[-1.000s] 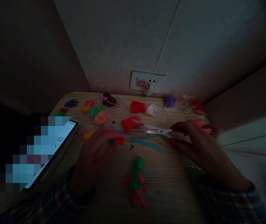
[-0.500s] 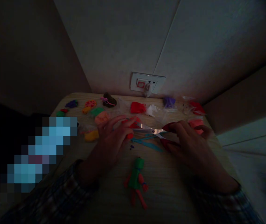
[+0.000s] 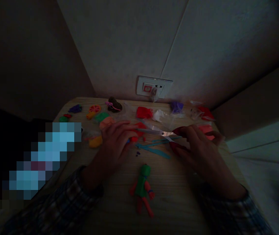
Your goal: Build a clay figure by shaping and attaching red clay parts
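Observation:
My right hand (image 3: 197,147) grips a pair of scissors (image 3: 163,133) by the dark red handles, the blades pointing left and slightly parted. My left hand (image 3: 116,138) is closed around a piece of red clay (image 3: 134,139), with a bit of blue beside it; the fingers hide most of it. The blades lie just above that piece. A small red scrap (image 3: 144,139) lies right of it. Blue modelling tools (image 3: 157,151) rest on the table under the scissors. Nearer to me lies a clay figure (image 3: 142,186) with a green head and body and orange-red limbs.
Along the table's back are a red clay pack (image 3: 144,112), a white one (image 3: 159,115), a purple one (image 3: 177,107), and a brown clay shape (image 3: 114,105). A wall socket (image 3: 154,86) is behind. A blurred-out patch (image 3: 44,160) covers the left side.
The scissors have shifted slightly up, and their blades are more clearly apart. A small red scrap now shows right of the red clay. My left hand has drawn back slightly to the left.

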Demonstrator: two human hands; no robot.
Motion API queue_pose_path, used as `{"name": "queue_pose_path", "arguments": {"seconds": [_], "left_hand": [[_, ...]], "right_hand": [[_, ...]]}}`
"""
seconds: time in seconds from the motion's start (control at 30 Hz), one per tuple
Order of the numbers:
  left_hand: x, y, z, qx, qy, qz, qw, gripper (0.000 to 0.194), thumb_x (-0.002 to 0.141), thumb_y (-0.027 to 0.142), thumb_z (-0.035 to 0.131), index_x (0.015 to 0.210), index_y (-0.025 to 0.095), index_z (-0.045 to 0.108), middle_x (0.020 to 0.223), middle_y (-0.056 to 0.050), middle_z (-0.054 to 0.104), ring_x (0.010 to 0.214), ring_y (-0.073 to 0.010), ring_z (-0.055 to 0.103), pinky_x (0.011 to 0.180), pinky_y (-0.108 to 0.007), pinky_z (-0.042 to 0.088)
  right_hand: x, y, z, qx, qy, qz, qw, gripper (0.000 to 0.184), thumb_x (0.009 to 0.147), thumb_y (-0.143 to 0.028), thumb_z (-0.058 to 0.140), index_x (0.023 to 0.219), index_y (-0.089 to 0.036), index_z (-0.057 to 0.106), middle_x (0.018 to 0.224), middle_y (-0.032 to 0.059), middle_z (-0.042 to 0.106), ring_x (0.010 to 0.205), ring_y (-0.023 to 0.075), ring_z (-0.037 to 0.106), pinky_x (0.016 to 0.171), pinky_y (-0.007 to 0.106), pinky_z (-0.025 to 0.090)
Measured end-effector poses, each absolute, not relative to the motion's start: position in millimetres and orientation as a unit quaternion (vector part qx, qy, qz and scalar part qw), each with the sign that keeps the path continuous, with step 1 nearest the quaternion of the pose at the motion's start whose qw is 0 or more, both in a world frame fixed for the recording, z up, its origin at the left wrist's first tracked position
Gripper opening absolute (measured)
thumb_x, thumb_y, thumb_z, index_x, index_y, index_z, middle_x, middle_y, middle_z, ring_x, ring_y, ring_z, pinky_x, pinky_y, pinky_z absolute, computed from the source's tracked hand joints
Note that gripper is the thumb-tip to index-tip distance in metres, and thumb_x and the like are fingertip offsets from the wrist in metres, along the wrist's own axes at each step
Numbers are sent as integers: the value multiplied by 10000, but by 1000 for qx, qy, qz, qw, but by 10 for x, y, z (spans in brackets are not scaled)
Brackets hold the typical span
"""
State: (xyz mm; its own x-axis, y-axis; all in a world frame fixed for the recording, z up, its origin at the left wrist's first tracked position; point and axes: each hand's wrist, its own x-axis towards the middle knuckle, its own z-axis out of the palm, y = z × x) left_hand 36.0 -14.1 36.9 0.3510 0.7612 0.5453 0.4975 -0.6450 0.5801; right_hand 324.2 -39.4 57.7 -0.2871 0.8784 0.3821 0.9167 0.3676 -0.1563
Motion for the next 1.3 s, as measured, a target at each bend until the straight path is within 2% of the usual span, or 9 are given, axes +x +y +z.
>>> {"name": "queue_pose_path", "arguments": {"seconds": [0.1, 0.2, 0.37, 0.53, 0.67, 0.77, 0.87, 1.03, 1.3], "left_hand": [[325, -160, 456, 769, 408, 439, 221, 157, 1062, 297, 607, 1101, 270, 757, 1222, -79, 822, 1210, -324, 723, 1123, -529, 516], [299, -183, 514, 716, 424, 464, 303, 131, 1065, 337, 637, 1117, 288, 747, 1101, -59, 832, 1034, -294, 779, 941, -446, 613], [290, -193, 522, 628, 407, 500, 436, 132, 1068, 394, 652, 1048, 291, 731, 921, -15, 798, 797, -230, 767, 733, -354, 624], [294, -204, 544, 567, 378, 511, 523, 200, 995, 488, 767, 995, 289, 748, 860, -1, 752, 739, -203, 720, 663, -323, 589], [324, -240, 582, 532, 357, 505, 579, 235, 937, 489, 841, 930, 281, 732, 771, 32, 708, 695, -177, 679, 680, -313, 590], [345, -269, 601, 511, 343, 485, 622, 233, 903, 439, 856, 879, 262, 706, 693, 36, 688, 654, -187, 670, 684, -342, 600], [347, -298, 614, 493, 345, 456, 656, 213, 867, 368, 871, 845, 246, 697, 715, 17, 705, 672, -198, 690, 678, -341, 593], [342, -333, 626, 471, 336, 418, 700, 464, 771, 631, 920, 769, 241, 669, 755, -23, 729, 679, -221, 688, 645, -340, 573], [363, -343, 642, 441, 331, 407, 728, 521, 680, 639, 984, 712, 224, 671, 695, -1, 663, 629, -179, 595, 615, -292, 498]], "right_hand": [[3279, -389, 579, -572, -789, -36, 221, 183, 1027, -297, 572, 1186, -218, 616, 1078, 93, 761, 920, 322, 737, 914, 495, 379], [3318, -383, 584, -582, -777, -33, 237, 199, 1026, -324, 582, 1195, -227, 627, 1047, 84, 770, 871, 306, 723, 947, 521, 376], [3325, -389, 615, -580, -770, -26, 265, 180, 1016, -354, 602, 1150, -238, 631, 1032, 61, 786, 824, 291, 732, 923, 513, 399], [3273, -412, 668, -568, -769, -12, 295, 135, 1002, -339, 617, 1112, -261, 607, 1007, 37, 786, 812, 288, 733, 899, 496, 419], [3232, -425, 705, -537, -782, 16, 316, 129, 969, -283, 617, 1095, -280, 588, 977, 30, 775, 805, 288, 730, 823, 453, 441], [3203, -442, 729, -511, -798, 46, 317, 204, 927, -219, 602, 1114, -293, 566, 988, 28, 784, 806, 282, 734, 808, 446, 444], [3184, -467, 741, -492, -812, 54, 310, 251, 895, -191, 599, 1113, -304, 548, 978, 10, 783, 801, 274, 738, 812, 447, 436], [3194, -492, 730, -475, -828, 62, 290, 271, 878, -183, 573, 1115, -308, 532, 997, 9, 798, 837, 292, 758, 856, 478, 431], [3232, -481, 714, -454, -846, 76, 268, 277, 915, -199, 596, 1158, -318, 536, 1042, 3, 801, 876, 296, 774, 879, 482, 419]]}}
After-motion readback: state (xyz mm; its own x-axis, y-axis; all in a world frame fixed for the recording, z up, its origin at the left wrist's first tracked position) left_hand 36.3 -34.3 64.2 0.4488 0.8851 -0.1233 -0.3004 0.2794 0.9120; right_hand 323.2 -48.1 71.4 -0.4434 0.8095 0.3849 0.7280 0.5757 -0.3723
